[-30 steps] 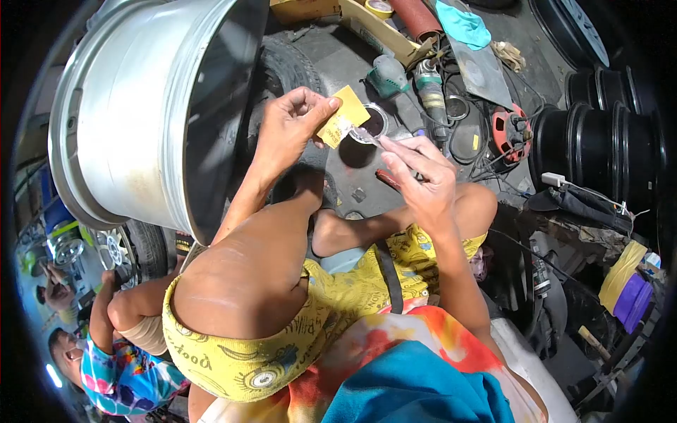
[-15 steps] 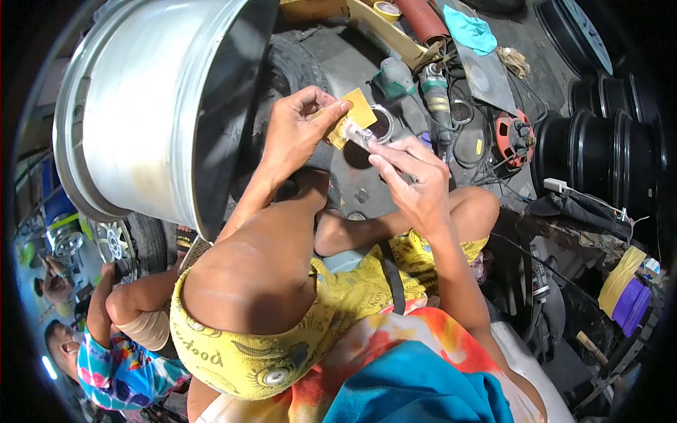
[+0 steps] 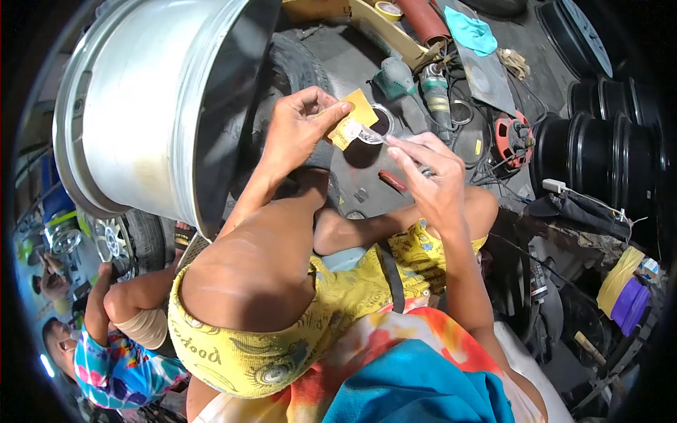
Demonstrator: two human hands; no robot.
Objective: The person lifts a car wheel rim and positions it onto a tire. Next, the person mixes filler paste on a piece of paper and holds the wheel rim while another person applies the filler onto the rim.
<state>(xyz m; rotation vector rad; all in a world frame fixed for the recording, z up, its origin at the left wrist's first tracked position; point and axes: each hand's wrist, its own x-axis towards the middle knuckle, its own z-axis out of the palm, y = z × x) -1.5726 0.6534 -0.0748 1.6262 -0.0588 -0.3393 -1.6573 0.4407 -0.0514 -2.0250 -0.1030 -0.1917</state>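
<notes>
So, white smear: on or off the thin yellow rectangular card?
On: the white smear covers part of the card held in the left hand, beside dark print.

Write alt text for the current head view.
A person's left hand pinches a yellow card while the right hand holds a thin tool at a whitish smear on it. A silver wheel rim fills the upper left; power tools lie beyond the hands, black rims at right.
</notes>
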